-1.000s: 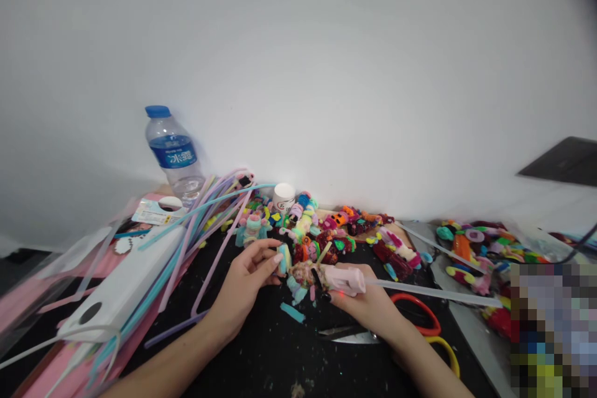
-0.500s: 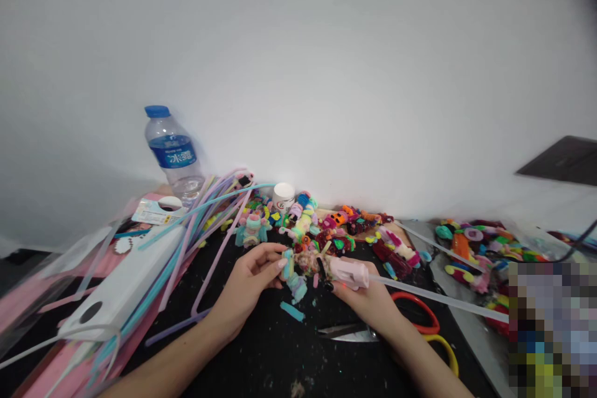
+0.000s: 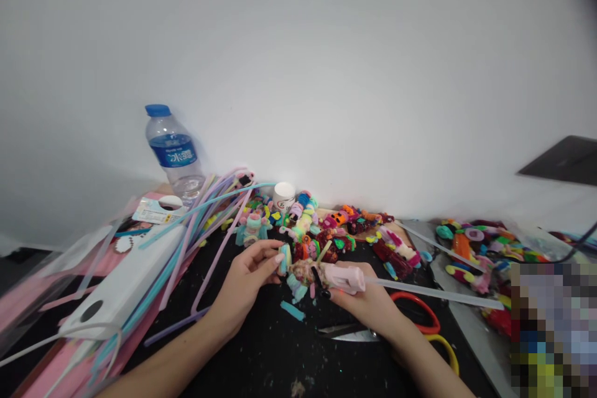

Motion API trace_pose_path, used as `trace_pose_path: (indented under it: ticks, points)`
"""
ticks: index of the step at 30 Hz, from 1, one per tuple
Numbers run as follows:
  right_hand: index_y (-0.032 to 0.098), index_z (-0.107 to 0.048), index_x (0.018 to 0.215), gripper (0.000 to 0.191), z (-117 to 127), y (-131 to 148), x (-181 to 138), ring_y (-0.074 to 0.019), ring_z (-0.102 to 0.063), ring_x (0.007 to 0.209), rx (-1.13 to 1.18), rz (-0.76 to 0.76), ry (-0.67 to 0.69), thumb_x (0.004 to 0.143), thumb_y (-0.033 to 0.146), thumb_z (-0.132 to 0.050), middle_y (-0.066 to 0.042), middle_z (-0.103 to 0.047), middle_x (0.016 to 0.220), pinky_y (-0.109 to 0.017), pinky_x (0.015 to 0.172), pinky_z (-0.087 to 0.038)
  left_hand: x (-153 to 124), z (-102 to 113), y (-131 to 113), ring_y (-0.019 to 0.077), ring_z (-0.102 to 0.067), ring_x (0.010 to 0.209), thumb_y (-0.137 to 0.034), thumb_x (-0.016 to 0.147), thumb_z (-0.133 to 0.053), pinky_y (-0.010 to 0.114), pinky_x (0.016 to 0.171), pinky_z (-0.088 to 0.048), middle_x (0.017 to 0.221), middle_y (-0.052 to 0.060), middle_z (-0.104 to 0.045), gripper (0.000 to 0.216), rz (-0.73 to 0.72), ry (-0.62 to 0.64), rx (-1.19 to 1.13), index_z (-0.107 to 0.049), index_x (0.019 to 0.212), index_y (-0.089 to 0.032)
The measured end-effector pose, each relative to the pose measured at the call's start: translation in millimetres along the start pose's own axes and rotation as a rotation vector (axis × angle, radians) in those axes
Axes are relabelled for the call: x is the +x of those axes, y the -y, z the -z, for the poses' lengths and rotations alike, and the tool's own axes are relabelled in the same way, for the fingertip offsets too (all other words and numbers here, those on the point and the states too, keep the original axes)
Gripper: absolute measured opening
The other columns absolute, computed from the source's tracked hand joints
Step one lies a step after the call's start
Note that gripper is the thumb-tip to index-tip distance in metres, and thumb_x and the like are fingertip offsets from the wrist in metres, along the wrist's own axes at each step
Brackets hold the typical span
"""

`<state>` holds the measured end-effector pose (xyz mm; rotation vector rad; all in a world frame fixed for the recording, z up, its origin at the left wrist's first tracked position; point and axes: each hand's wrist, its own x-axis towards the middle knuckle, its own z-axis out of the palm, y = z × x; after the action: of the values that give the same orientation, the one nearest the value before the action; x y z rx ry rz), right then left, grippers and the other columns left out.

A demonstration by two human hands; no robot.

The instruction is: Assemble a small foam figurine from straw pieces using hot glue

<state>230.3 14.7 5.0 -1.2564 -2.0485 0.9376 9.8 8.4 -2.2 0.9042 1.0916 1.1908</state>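
Observation:
My left hand [image 3: 252, 275] pinches a small striped fuzzy piece [image 3: 285, 259] in light blue and pale yellow between thumb and fingers. In my right hand [image 3: 366, 303] lies a pink glue gun [image 3: 344, 278], its nozzle end crusted and pointing left toward that piece. A long translucent glue stick [image 3: 433, 293] runs out of the gun's back. Just below the nozzle sits a pale blue fuzzy piece [image 3: 297, 289]; whether anything holds it I cannot tell. A flat blue strip [image 3: 293, 311] rests on the black mat [image 3: 261, 354] under the hands.
Scissors [image 3: 431, 317] with red and yellow handles lie partly under my right forearm. Fuzzy figures [image 3: 254, 227] and a paper cup [image 3: 284, 197] line the wall. Pipe cleaners [image 3: 186, 249], a white box [image 3: 125, 286] and a water bottle [image 3: 173, 152] stand left. A colourful pile [image 3: 471, 242] lies right.
The glue gun has shifted slightly left and its nozzle is lower. My left hand's striped piece has moved a little left and up, now apart from the pale blue piece below.

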Motion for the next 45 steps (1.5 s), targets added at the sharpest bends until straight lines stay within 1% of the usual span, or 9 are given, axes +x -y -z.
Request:
trace_pose_path:
  ticks: [6, 12, 17, 20, 24, 30, 35, 38, 45]
  points:
    - [0.018, -0.043, 0.054, 0.022, -1.5, 2.9, 0.0, -0.0075, -0.035, 0.049, -0.013, -0.002, -0.012, 0.067, 0.019, -0.06, 0.007, -0.037, 0.053, -0.019, 0.045, -0.026, 0.9, 0.9, 1.3, 0.0114, -0.054, 0.069, -0.031, 0.074, -0.068, 0.02, 0.057, -0.049, 0.081, 0.0, -0.06, 0.023, -0.006, -0.007, 0.008, -0.064, 0.094, -0.019]
    - [0.019, -0.051, 0.058, 0.016, -3.1, 1.3, -1.0, -0.0108, -0.043, 0.051, -0.102, 0.047, -0.137, 0.07, 0.026, -0.058, 0.004, -0.046, 0.055, -0.021, 0.051, -0.037, 0.3, 0.8, 1.6, 0.0111, -0.053, 0.07, -0.029, 0.074, -0.068, 0.019, 0.058, -0.048, 0.082, 0.0, -0.061, 0.023, -0.001, 0.018, 0.022, -0.065, 0.094, -0.018]
    - [0.021, -0.053, 0.056, 0.023, -4.0, -2.9, -1.5, -0.013, -0.048, 0.05, -0.15, 0.102, -0.238, 0.075, 0.033, -0.056, 0.002, -0.049, 0.055, -0.024, 0.052, -0.042, -1.1, -0.6, 0.5, 0.0098, -0.053, 0.065, -0.028, 0.073, -0.069, 0.019, 0.057, -0.047, 0.078, 0.0, -0.063, 0.023, 0.022, 0.046, 0.023, -0.066, 0.093, -0.017]
    - [0.021, -0.054, 0.057, 0.023, -4.2, -3.7, -1.9, -0.0138, -0.048, 0.05, -0.156, 0.109, -0.264, 0.075, 0.034, -0.056, 0.002, -0.05, 0.056, -0.025, 0.052, -0.042, -1.1, -0.6, 0.7, 0.0102, -0.053, 0.065, -0.028, 0.073, -0.069, 0.019, 0.056, -0.047, 0.078, 0.001, -0.064, 0.023, 0.026, 0.056, 0.031, -0.066, 0.093, -0.017]
    - [0.021, -0.052, 0.056, 0.023, -2.9, -2.1, -1.5, -0.0129, -0.047, 0.051, -0.155, 0.1, -0.212, 0.075, 0.032, -0.055, 0.002, -0.048, 0.056, -0.024, 0.052, -0.041, -0.2, 0.5, 1.9, 0.0115, -0.054, 0.068, -0.028, 0.074, -0.068, 0.019, 0.058, -0.047, 0.081, 0.002, -0.064, 0.023, 0.015, 0.05, 0.056, -0.067, 0.094, -0.017]
    - [0.019, -0.043, 0.055, 0.02, -1.4, 1.4, 0.5, -0.0088, -0.039, 0.05, -0.106, 0.063, -0.051, 0.07, 0.022, -0.056, 0.005, -0.041, 0.054, -0.02, 0.048, -0.032, 1.2, 2.1, 2.9, 0.0108, -0.053, 0.068, -0.03, 0.075, -0.067, 0.02, 0.059, -0.048, 0.085, 0.001, -0.062, 0.026, 0.009, 0.026, 0.057, -0.065, 0.097, -0.018]
    - [0.018, -0.04, 0.055, 0.021, -2.1, 4.4, 0.7, -0.0071, -0.037, 0.05, -0.071, 0.039, 0.01, 0.067, 0.018, -0.058, 0.006, -0.04, 0.054, -0.019, 0.048, -0.028, 1.0, 1.4, 0.6, 0.0109, -0.053, 0.07, -0.029, 0.074, -0.067, 0.019, 0.058, -0.048, 0.08, 0.0, -0.059, 0.027, 0.009, -0.01, 0.024, -0.061, 0.097, -0.018]
    - [0.018, -0.04, 0.055, 0.021, -2.0, 4.5, 0.6, -0.0071, -0.037, 0.05, -0.086, 0.053, 0.003, 0.068, 0.018, -0.057, 0.006, -0.039, 0.054, -0.019, 0.047, -0.028, 0.8, 0.8, -1.0, 0.0112, -0.053, 0.068, -0.03, 0.073, -0.068, 0.019, 0.058, -0.048, 0.076, -0.001, -0.058, 0.027, 0.015, -0.024, 0.012, -0.058, 0.096, -0.018]
    - [0.019, -0.045, 0.056, 0.021, -1.2, 2.3, 0.4, -0.0103, -0.044, 0.051, -0.163, 0.11, -0.13, 0.073, 0.026, -0.054, 0.004, -0.046, 0.055, -0.022, 0.05, -0.035, -0.1, 0.0, -0.8, 0.0102, -0.053, 0.065, -0.029, 0.073, -0.068, 0.02, 0.057, -0.047, 0.074, -0.002, -0.059, 0.025, 0.033, 0.026, 0.022, -0.059, 0.093, -0.018]
